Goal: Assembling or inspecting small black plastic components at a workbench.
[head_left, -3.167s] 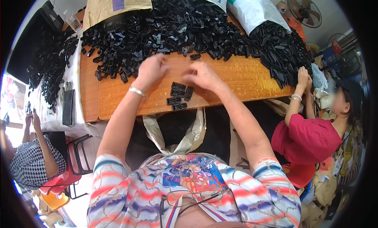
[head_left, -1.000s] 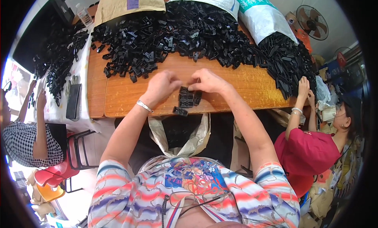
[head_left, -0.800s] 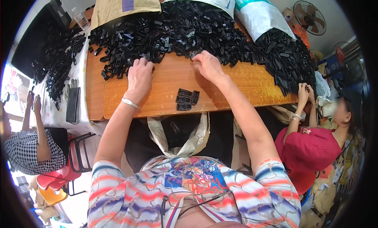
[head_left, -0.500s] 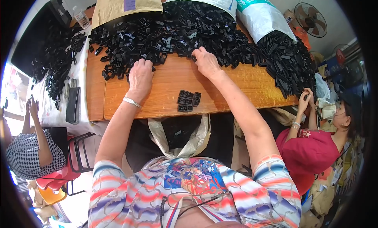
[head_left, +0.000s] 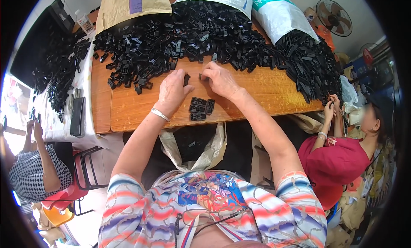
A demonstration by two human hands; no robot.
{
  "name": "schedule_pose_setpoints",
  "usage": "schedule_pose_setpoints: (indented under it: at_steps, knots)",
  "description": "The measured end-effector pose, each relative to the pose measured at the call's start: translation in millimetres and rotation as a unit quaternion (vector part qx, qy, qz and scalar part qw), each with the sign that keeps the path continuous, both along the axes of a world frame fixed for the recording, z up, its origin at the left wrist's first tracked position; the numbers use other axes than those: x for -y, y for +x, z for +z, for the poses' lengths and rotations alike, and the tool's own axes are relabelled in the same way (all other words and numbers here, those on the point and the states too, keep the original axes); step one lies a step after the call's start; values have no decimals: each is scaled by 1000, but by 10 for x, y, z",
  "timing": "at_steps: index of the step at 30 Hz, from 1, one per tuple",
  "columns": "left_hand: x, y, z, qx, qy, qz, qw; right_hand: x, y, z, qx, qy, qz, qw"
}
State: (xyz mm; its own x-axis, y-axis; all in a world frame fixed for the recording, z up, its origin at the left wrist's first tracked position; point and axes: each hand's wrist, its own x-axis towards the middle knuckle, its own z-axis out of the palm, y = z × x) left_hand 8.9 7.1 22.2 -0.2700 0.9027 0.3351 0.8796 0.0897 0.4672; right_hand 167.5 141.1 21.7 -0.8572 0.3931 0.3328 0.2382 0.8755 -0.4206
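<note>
pinched in the left hand (head_left: 173, 92) a small black plastic clip (head_left: 186, 79), another small black piece (head_left: 201, 76) gripped by the right hand (head_left: 219, 79), flat black plastic pieces (head_left: 200, 108) stacked just below both grips, heap of black plastic parts (head_left: 192, 34) just beyond, on the wooden table (head_left: 265, 92)

Black plastic parts (head_left: 192, 38) (slightly glossy), varnished smooth wood bench (head_left: 265, 92), woven plastic sacks (head_left: 278, 12), brown paper bag (head_left: 128, 6).

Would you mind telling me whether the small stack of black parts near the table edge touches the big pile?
Apart: the head view shows bare wood between the small stack and the big pile.
</note>
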Motion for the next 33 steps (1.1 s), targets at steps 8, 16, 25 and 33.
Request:
schedule_pose_setpoints:
  at_steps: [8,16,25,33]
  knots:
    - [-25,44,26,56,34,-59,996,113,117,-51,-59,63,-7,996]
    - [-104,-59,39,-115,37,-172,978,158,146,-46,28,11,-72,997]
    - [31,-39,106,-38,-34,-140,989,234,205,107,60,-106,-90,988]
    - [94,-92,14,61,-62,-90,992,170,189,51,83,-92,-82,989]
